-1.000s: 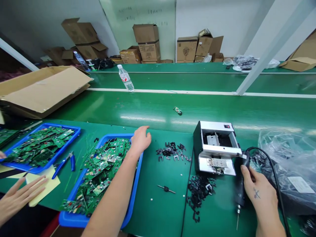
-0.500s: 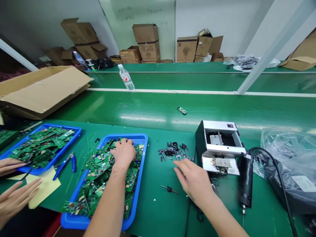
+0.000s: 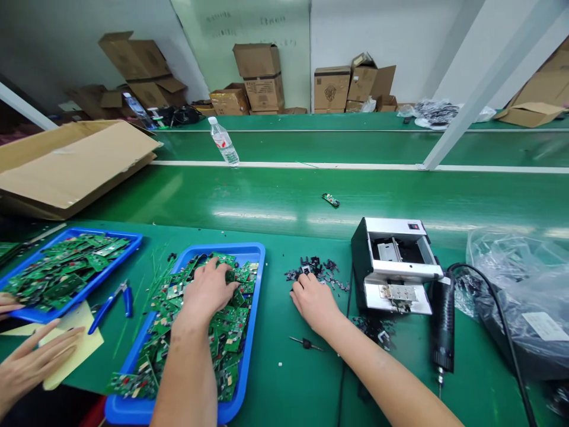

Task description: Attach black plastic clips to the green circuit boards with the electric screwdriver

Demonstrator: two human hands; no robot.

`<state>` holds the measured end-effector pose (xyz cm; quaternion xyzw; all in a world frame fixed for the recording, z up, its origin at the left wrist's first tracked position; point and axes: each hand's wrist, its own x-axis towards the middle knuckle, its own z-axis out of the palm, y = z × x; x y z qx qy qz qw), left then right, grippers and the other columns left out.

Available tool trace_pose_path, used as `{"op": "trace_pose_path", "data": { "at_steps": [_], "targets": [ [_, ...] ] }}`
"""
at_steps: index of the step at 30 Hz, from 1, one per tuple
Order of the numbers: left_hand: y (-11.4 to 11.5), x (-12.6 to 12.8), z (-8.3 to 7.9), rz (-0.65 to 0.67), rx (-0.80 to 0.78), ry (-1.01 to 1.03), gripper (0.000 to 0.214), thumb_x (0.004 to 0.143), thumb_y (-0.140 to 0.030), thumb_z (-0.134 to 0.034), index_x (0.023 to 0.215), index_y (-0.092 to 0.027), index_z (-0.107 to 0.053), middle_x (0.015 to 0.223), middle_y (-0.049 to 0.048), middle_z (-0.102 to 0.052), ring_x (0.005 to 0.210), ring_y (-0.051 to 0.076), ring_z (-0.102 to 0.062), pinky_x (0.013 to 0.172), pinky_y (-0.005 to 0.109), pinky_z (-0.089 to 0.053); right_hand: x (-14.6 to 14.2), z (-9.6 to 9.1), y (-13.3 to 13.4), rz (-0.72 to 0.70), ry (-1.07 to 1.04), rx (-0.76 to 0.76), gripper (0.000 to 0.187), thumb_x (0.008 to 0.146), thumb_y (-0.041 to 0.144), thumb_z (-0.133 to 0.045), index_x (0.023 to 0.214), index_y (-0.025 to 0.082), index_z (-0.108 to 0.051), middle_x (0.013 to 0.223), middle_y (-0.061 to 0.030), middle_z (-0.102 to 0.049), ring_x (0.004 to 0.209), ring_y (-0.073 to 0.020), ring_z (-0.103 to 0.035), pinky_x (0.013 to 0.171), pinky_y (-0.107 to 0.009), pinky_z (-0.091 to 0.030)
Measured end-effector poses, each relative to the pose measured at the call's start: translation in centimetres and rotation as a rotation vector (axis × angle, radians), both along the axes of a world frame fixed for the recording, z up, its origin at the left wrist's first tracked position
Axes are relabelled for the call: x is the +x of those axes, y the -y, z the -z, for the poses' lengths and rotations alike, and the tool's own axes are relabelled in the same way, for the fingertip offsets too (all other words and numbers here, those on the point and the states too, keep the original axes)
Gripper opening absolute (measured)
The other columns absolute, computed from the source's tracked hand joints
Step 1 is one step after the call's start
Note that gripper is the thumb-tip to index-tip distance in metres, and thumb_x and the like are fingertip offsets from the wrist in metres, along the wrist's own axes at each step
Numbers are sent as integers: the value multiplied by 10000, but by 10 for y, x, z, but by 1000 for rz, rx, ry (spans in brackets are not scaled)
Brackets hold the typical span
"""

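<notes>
My left hand (image 3: 208, 292) rests over a heap of small green circuit boards (image 3: 229, 323) in a blue tray (image 3: 253, 296). Its thumb is apart from the fingers, and the fingertips reach in among the boards. At a loose pile of small black plastic clips (image 3: 331, 274), my right hand (image 3: 313, 301) has its fingers drawn together on a clip (image 3: 306, 269) at the pile's near edge. The fingertips partly hide that clip. A short dark tool with thin metal ends (image 3: 306, 343) lies on the green mat below this hand.
A silver-and-black machine (image 3: 395, 267) and a black electric screwdriver (image 3: 443, 326) with a cable stand right. Left are blue-handled cutters (image 3: 109, 305), another board tray (image 3: 133, 238) and a co-worker's hands (image 3: 40, 362). A single board (image 3: 330, 200) and a water bottle (image 3: 224, 142) are farther back.
My right hand has moved left and forward onto the clip pile, uncovering more clips beside the machine. My left hand has shifted slightly left and nearer, its thumb now spread out.
</notes>
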<state>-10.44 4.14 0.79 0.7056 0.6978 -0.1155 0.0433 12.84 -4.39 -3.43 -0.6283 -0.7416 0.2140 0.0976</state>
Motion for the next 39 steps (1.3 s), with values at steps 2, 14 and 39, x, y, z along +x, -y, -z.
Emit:
{"op": "trace_pose_path", "data": {
  "at_steps": [2, 14, 39],
  "targets": [
    [1, -3, -3, -5, 16, 7, 372, 847, -353, -545, 1185, -249, -657, 1515, 81, -420, 1345, 354, -411, 1015, 486, -435, 7, -2, 5, 23, -81, -17, 298, 937, 347, -595, 1179, 174, -613, 1191, -85, -638, 1007, -207, -645, 850, -422, -560],
    [21, 55, -22, 117, 29, 980, 229, 896, -437, -550, 942, -213, -544, 1024, 67, -730, 944, 223, -671, 821, 325, -491, 64, -16, 72, 174, -908, -217, 348, 989, 438, -402, 979, 207, -663, 809, 4, -528, 476, -72, -542, 477, -234, -488],
    [77, 125, 2, 191, -801, 1517, 257, 839, -307, -685, 922, -169, -485, 967, 70, -641, 896, 165, -597, 728, 260, -443, 81, -7, 96, 606, -1223, -174, 369, 784, 507, -725, 929, 167, -714, 726, -55, -687, 505, -124, -582, 483, -269, -516]
  ]
}}
